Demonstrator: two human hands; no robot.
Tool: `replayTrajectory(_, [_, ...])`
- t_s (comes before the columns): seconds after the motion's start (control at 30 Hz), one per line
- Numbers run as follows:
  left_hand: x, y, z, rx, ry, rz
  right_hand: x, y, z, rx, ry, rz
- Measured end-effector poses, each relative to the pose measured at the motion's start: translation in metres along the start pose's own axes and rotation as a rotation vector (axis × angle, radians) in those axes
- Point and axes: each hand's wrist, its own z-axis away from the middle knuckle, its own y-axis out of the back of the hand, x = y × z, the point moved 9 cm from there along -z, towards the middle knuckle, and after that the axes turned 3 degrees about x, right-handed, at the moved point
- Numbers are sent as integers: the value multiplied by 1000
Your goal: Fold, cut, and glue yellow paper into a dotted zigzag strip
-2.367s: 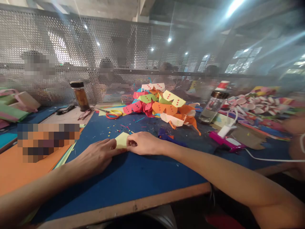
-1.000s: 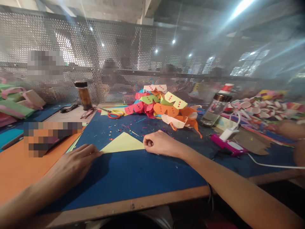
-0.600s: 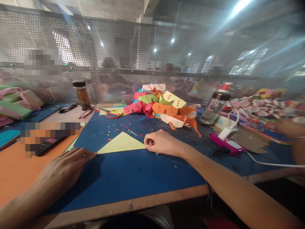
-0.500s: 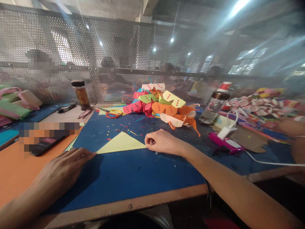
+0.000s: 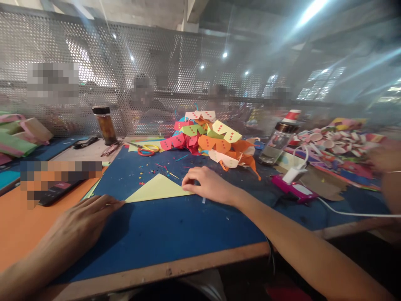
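A pale yellow sheet of paper (image 5: 158,189), folded into a triangle, lies on the blue table top with its long edge facing me. At its left corner, the fingertips of my left hand (image 5: 90,217) are closed on the paper. My right hand (image 5: 213,184) is over the right corner, its fingers curled and pressed together on the folded edge; the tip of that corner is partly covered. Small coloured paper scraps (image 5: 159,170) are scattered just behind the triangle.
Folded paper pieces with dots (image 5: 216,144) are heaped at the back, beside scissors (image 5: 147,149). A dark-lidded jar (image 5: 106,127), a tilted glass bottle (image 5: 274,144), a magenta power strip (image 5: 294,190) with a white cord, and a phone (image 5: 64,188) lie around. Another person's arm (image 5: 390,179) shows at right.
My right hand has shifted slightly left along the long edge, and its fingers have loosened a little. The left hand stays at its corner. The view has shifted slightly.
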Motion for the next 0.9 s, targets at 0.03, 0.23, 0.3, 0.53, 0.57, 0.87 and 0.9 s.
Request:
replayTrajectory(0.03, [-2, -1, 0, -11, 17, 2, -3, -7, 0, -20, 22, 8])
replayTrajectory(0.23, [-5, 4, -5, 5, 53, 81, -7, -23, -1, -35, 44, 32])
replayTrajectory(0.3, [-8, 13, -6, 101, 98, 135, -6, -20, -2, -15, 26, 18])
replayTrajectory(0.53, [-20, 12, -18, 84, 532, 497, -11, 2, -3, 124, -93, -128])
replayTrajectory(0.57, [-16, 5, -24, 27, 590, 574, -14, 6, -3, 149, -102, -158])
replayTrajectory(0.87, [11, -32, -78, -3, 750, 1177, -35, 9, -1, 296, -108, -340])
replayTrajectory(0.9, [11, -35, -79, 7, 743, 1195, -35, 8, -1, 307, -106, -344])
